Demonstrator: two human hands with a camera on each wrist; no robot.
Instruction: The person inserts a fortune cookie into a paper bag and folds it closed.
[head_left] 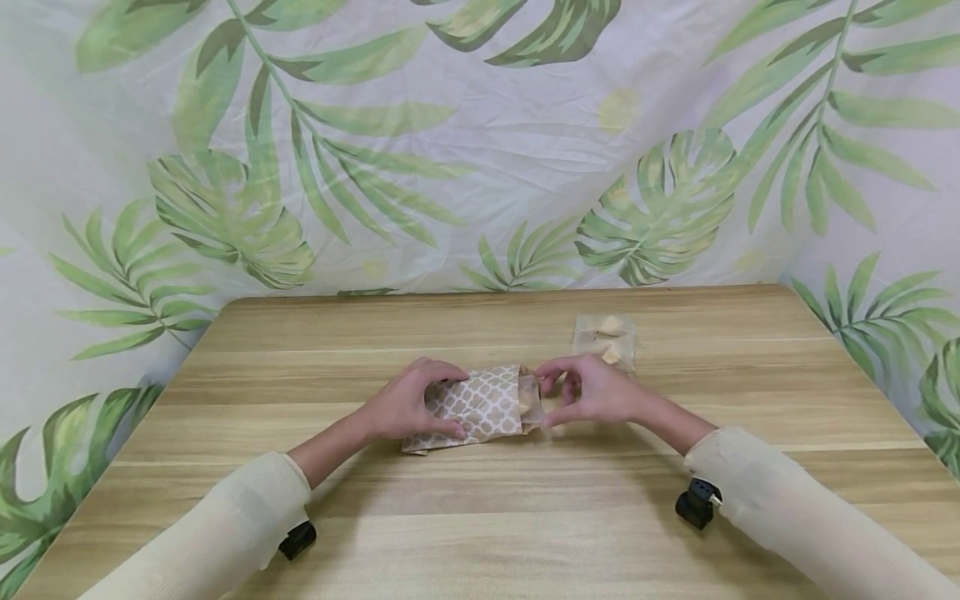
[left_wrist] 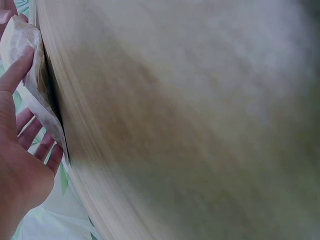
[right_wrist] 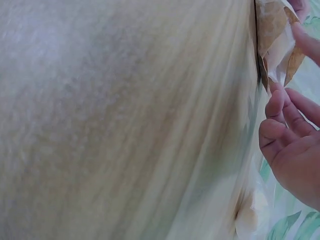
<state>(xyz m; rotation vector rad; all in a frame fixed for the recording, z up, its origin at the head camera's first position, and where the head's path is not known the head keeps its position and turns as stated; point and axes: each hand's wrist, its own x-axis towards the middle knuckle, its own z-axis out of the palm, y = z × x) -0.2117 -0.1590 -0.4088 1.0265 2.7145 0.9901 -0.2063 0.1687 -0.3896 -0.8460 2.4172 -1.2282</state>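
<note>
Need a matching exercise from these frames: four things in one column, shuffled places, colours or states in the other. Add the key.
Things
1. bag
2. left hand
3. far packet
4. right hand

Places, colours, states
A. at the bag's open end
B. clear, lying on the table
C. tan with a white lattice print
D. grips the bag's printed part

Pairs: 1-C, 2-D, 3-B, 4-A
</note>
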